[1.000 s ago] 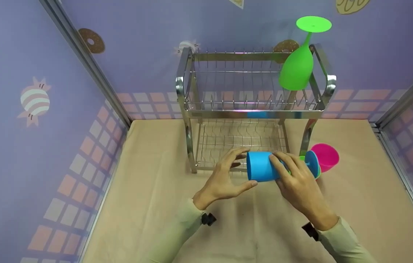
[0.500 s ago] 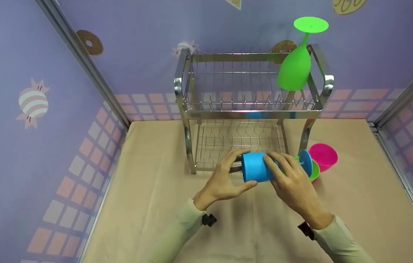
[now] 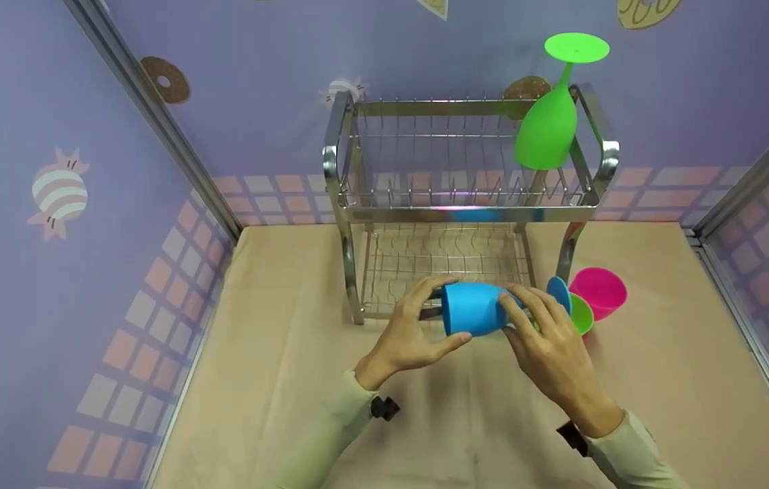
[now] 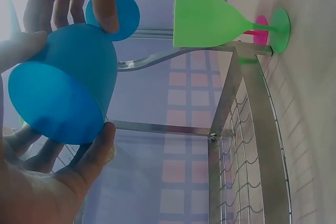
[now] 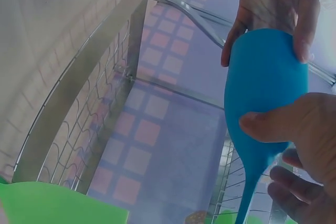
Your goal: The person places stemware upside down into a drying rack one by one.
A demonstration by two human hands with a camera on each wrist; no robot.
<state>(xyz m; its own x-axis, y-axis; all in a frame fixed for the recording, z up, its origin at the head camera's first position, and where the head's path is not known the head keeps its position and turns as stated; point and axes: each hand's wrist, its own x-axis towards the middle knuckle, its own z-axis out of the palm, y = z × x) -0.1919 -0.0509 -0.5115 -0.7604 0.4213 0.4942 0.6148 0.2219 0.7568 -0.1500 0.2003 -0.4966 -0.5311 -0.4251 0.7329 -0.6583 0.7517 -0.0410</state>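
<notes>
A blue plastic goblet (image 3: 476,310) lies sideways in the air in front of the rack, its mouth to the left and its foot to the right. My left hand (image 3: 406,333) holds the bowl near the mouth, thumb below and fingers above. The right hand (image 3: 547,333) grips the narrow end of the bowl by the stem. In the right wrist view, the right thumb presses on the side of the bowl (image 5: 265,87), and the other fingers curl behind it.
Upside down on the upper right of a metal two-tier dish rack (image 3: 466,214) hangs a green goblet (image 3: 547,129). Right of the rack stand another green goblet (image 3: 583,314), partly hidden by the blue foot, and a pink goblet (image 3: 598,292). Patterned walls enclose the cloth-covered table (image 3: 269,380).
The blue goblet has shifted slightly left and its foot has swung closer to the right hand. The left hand's fingers have come further over the mouth end.
</notes>
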